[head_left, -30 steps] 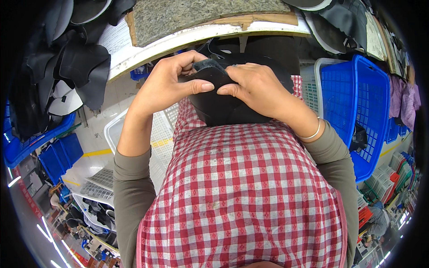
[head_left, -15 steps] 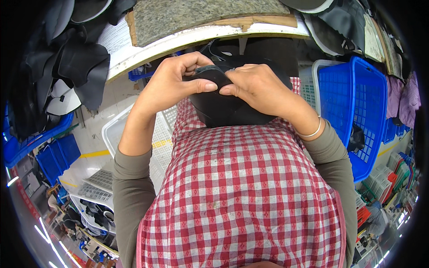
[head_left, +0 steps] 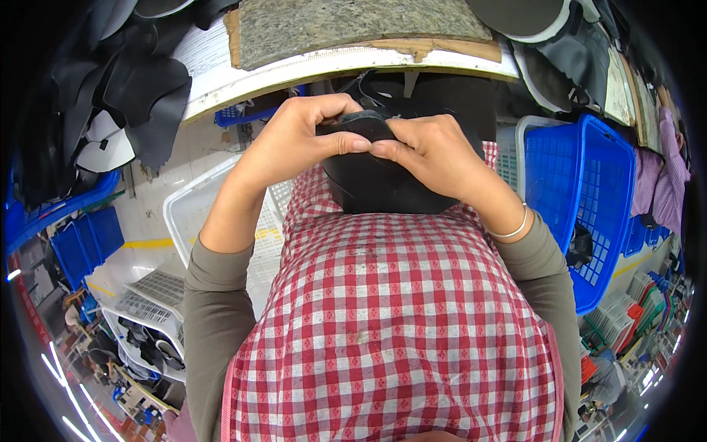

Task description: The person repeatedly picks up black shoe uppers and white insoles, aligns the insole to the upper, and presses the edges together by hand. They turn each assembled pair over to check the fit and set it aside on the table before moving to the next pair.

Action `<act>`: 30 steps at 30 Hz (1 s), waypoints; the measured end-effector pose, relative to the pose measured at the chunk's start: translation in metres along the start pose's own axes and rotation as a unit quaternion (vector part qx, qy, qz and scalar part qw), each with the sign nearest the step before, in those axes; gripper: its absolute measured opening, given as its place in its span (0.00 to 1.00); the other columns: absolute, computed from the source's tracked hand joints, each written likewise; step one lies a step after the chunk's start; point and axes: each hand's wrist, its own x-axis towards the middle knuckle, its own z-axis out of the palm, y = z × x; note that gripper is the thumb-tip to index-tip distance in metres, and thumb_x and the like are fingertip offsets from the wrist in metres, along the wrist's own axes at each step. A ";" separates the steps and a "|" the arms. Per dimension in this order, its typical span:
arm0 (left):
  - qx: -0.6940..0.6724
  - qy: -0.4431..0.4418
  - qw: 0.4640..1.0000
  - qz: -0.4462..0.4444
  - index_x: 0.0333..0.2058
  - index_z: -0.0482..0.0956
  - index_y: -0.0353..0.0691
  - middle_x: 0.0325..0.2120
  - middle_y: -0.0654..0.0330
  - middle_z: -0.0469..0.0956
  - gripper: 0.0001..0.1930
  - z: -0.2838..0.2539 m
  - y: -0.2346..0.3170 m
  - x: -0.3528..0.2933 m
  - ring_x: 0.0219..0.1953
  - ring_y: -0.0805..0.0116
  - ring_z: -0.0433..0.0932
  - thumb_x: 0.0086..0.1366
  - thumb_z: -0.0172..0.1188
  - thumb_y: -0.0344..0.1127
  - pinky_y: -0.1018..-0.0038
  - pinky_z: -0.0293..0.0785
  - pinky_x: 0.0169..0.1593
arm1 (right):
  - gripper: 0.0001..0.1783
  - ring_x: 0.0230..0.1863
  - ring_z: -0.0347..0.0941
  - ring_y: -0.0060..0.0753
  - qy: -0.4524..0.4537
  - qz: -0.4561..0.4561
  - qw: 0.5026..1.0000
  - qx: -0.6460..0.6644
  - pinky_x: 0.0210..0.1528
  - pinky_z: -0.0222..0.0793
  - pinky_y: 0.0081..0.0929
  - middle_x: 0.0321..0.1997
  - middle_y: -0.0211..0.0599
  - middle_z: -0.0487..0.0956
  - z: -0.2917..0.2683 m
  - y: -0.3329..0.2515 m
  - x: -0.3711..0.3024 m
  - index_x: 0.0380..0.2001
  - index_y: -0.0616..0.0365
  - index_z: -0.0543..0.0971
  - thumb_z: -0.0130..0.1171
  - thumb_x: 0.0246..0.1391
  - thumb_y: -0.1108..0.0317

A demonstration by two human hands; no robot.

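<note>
My left hand (head_left: 305,140) and my right hand (head_left: 438,151) both pinch the rim of a black leather-like piece (head_left: 367,129) above my lap. Their thumbs lie on its near face with the tips almost touching, and the curled fingers are mostly hidden behind it. Between the hands the rim bends up into a rounded edge. Below them, smooth black material (head_left: 390,188) rests on my lap over a red-and-white checked apron (head_left: 383,295). Whether it is one with the pinched piece I cannot tell.
A worktable with a stone slab (head_left: 361,26) stands ahead. Black cut pieces (head_left: 151,88) hang over its left side, and more lie at the right. A white basket (head_left: 180,195) stands left of my lap, a blue crate (head_left: 604,169) to the right. A person's striped sleeve (head_left: 670,162) shows far right.
The view has shifted slightly. Both hands keep their pinch on the black piece, the thumb tips now nearer each other, and the rim between them looks turned a little.
</note>
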 end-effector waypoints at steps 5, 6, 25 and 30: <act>0.005 0.015 1.000 -0.002 0.40 0.85 0.34 0.33 0.69 0.80 0.11 -0.002 -0.006 -0.011 0.37 0.81 0.74 0.62 0.74 0.31 0.79 0.73 0.41 | 0.16 0.20 0.75 0.47 0.003 0.027 0.999 0.030 0.24 0.66 0.38 0.19 0.43 0.77 0.000 -0.002 -0.002 0.29 0.57 0.84 0.67 0.61 0.55; -0.005 0.018 1.000 0.012 0.40 0.85 0.34 0.33 0.69 0.80 0.11 -0.001 -0.007 -0.012 0.37 0.81 0.74 0.62 0.74 0.31 0.79 0.73 0.42 | 0.16 0.20 0.74 0.47 0.000 0.038 0.999 0.038 0.24 0.66 0.38 0.19 0.43 0.77 -0.001 -0.003 -0.002 0.29 0.58 0.84 0.68 0.61 0.56; 0.002 0.028 0.999 0.036 0.37 0.84 0.33 0.31 0.68 0.79 0.07 0.012 0.002 -0.006 0.36 0.80 0.73 0.66 0.70 0.31 0.78 0.71 0.42 | 0.15 0.19 0.73 0.43 -0.011 0.101 0.992 0.077 0.23 0.65 0.34 0.19 0.43 0.78 -0.001 -0.008 -0.004 0.31 0.56 0.86 0.70 0.59 0.54; -0.001 0.072 0.997 0.022 0.40 0.85 0.33 0.31 0.66 0.82 0.06 0.025 0.007 0.002 0.37 0.80 0.76 0.67 0.67 0.29 0.78 0.73 0.45 | 0.17 0.18 0.73 0.44 -0.001 0.095 0.993 0.066 0.23 0.64 0.36 0.18 0.42 0.77 0.001 -0.004 -0.004 0.27 0.56 0.85 0.70 0.59 0.54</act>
